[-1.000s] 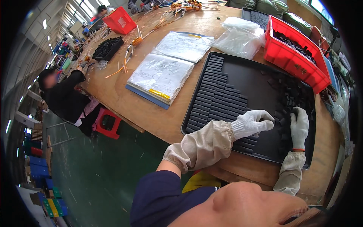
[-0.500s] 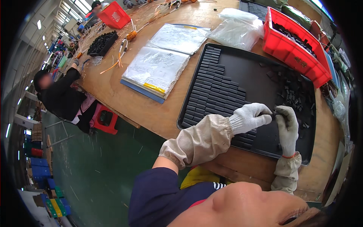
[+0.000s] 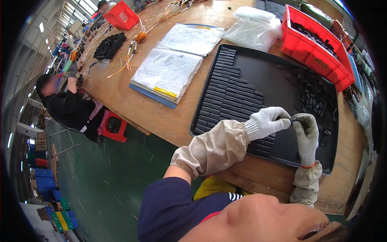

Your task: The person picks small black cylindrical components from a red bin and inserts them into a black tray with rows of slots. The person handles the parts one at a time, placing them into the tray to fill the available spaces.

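White knitted gloves meet right of centre in the frame, and between their fingertips sits one small black piece [image 3: 293,119], held just above the black tray [image 3: 258,66]. It's a two-handed pinch now: left hand [image 3: 266,124] with thumb and forefinger closed at the piece's left end, right hand [image 3: 307,131] with curled fingertips gripping the other. Most of the piece is hidden, so how it is turned, I can't tell.

Fine work, this, and it asks for a light touch! Best to keep the pinch at the very tips, turn the piece by its ends and square it by feel, with the knuckles kept clear of the neat rows [image 3: 229,94] at the tray's left. One careless brush of that left cuff could, I'd judge, knock the nearest rows crooked. Loose pieces [image 3: 312,99] lie scattered at the tray's upper right, handily close to the right hand.

Now the pose: left forearm slants up from lower centre in its beige sleeve cover [image 3: 215,145], passing over the tray's near edge, wrist almost straight, back of the hand upward. Right forearm rises steeply from the lower right, fingers bent over toward the left. Both hands hover together, fingertips touching or nearly so.
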`<state>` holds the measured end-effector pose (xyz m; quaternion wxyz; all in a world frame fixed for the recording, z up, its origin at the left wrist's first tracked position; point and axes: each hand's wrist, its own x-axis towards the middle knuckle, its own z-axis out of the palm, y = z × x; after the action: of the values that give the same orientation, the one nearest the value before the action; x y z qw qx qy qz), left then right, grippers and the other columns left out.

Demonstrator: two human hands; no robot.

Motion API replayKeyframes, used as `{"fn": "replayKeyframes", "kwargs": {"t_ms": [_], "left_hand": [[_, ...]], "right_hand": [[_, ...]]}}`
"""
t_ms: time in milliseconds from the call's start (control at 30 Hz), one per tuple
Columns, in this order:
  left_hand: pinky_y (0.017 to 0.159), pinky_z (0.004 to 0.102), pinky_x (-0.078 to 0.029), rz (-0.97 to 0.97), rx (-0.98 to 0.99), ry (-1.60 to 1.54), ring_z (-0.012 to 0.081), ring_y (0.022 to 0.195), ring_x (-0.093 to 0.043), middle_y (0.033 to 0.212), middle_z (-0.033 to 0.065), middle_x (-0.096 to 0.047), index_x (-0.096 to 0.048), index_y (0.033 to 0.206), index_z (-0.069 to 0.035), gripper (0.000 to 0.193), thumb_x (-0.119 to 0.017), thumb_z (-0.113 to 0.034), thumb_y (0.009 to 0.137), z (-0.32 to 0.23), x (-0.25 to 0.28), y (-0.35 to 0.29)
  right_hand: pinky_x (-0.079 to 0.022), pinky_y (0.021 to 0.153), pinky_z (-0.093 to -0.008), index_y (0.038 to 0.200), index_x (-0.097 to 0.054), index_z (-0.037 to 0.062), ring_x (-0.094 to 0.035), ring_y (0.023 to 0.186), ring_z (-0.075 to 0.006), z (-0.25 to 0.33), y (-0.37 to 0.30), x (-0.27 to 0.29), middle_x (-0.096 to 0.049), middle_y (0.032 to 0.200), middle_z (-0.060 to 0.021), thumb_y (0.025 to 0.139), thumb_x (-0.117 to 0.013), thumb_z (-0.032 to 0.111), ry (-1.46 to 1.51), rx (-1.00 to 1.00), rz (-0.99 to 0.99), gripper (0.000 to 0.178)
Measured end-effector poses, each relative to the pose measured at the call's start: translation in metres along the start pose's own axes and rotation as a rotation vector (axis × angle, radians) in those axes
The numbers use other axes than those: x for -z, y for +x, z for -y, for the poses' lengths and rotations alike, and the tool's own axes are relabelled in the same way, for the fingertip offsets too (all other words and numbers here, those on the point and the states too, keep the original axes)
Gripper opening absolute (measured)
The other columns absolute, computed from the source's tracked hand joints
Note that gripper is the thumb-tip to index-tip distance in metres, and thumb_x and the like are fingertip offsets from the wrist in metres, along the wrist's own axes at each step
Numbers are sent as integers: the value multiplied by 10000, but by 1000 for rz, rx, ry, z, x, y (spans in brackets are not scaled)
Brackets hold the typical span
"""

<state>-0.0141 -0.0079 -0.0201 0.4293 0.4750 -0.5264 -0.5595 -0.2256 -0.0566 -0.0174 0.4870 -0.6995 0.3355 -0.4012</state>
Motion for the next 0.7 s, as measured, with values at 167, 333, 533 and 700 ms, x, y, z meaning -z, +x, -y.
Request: {"fn": "replayKeyframes", "kwargs": {"t_ms": [167, 333, 533, 700], "left_hand": [[716, 236, -546, 2, 72, -87, 42, 845, -599, 979, -14, -678, -675, 1235, -49, 356, -697, -326, 1013, -3, 1, 0], [709, 228, -542, 3, 64, -93, 37, 828, -597, 986, -16, -683, -677, 1243, -59, 351, -689, -329, 1020, -5, 3, -3], [706, 222, -513, -48, 29, 76, 47, 817, -608, 924, 1, -685, -691, 1199, -31, 298, -694, -265, 1015, -8, 0, -3], [721, 211, -548, -437, -139, -316, 46, 747, -573, 1005, -9, -638, -619, 1318, -65, 360, -679, -270, 1027, -7, -2, 2]], "right_hand": [[-530, 876, -286, 1087, -651, 3, -638, 992, -142, 4, 0, -4, -663, 1103, -73, 919, -636, -75, -152, 179, 19, 185], [-554, 851, -308, 1090, -657, 7, -678, 972, -217, 3, 3, -10, -668, 1089, -113, 811, -698, -130, -270, 254, 9, 314], [-571, 816, -351, 1189, -668, 39, -707, 935, -286, 5, 10, -7, -694, 1066, -157, 798, -715, -104, -454, 398, 15, 420], [-558, 897, -290, 1208, -673, 21, -691, 1027, -131, -11, 8, -1, -716, 1094, -78, 915, -696, -53, -229, 156, -218, 303]]}}
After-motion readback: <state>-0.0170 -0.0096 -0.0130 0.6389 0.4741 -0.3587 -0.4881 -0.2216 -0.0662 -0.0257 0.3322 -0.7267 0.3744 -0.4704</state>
